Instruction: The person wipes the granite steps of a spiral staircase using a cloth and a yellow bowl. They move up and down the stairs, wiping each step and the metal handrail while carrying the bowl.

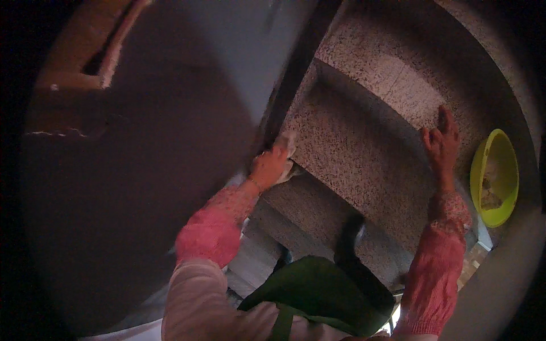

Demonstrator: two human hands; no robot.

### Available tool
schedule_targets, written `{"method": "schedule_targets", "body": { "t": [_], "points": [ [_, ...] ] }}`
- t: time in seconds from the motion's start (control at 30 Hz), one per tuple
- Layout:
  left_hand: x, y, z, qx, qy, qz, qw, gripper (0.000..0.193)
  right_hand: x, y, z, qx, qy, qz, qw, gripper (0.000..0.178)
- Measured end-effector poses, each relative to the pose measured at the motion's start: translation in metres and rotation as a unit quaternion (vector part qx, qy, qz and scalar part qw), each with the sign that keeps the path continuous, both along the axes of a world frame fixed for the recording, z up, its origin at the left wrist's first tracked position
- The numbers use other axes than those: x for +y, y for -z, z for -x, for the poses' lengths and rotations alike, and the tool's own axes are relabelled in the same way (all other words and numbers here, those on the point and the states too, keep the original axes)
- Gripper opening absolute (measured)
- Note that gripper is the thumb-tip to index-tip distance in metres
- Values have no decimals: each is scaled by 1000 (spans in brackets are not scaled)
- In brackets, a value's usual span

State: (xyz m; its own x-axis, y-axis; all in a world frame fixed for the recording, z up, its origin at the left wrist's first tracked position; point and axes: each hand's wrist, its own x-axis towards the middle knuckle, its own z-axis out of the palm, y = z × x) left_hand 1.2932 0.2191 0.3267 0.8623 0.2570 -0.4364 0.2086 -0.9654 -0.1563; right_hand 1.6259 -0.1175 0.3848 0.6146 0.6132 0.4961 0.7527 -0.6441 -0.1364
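Note:
My left hand (271, 167) is closed on a pale, crumpled cloth (289, 143), at the left end of a speckled stone step (347, 148) beside the dark wall. Parts of the cloth stick out above and below the fingers. Out to the right, my right hand (442, 141) holds nothing; its fingers are apart, one stretched forward and others bent. Whether it touches the stone below cannot be told. Right of it stands a yellow-green plastic basin (476, 165), tilted in the view, with something pale and brownish inside that is hard to make out.
Lower steps (307, 196) run down toward my feet, where a dark shoe (351, 230) shows. A dark wall (153, 187) fills the left side, with a brown frame (68, 62) at upper left. Another speckled step (392, 74) lies farther up.

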Motion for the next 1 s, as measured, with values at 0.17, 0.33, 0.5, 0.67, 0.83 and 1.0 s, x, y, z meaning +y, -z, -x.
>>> {"method": "schedule_targets", "body": {
  "t": [0.17,0.33,0.5,0.67,0.83,1.0],
  "points": [
    [4,-53,-5,-201,-66,160,964,54,16,-2,13,2,3,-8,1000,24],
    [13,-1,-150,-364,239,-23,900,55,8,-1,8,-10,2,8,1000,23],
    [6,40,-187,-237,110,66,963,54,-4,3,10,20,18,16,1000,24],
    [7,23,-86,-202,40,42,978,54,4,-4,6,18,4,4,1000,27],
    [-6,-45,-55,-117,-43,217,968,57,5,-6,11,21,34,-13,999,29],
    [-70,-39,-146,-314,258,68,911,46,11,1,14,19,38,-3,999,28]
  ]
}}
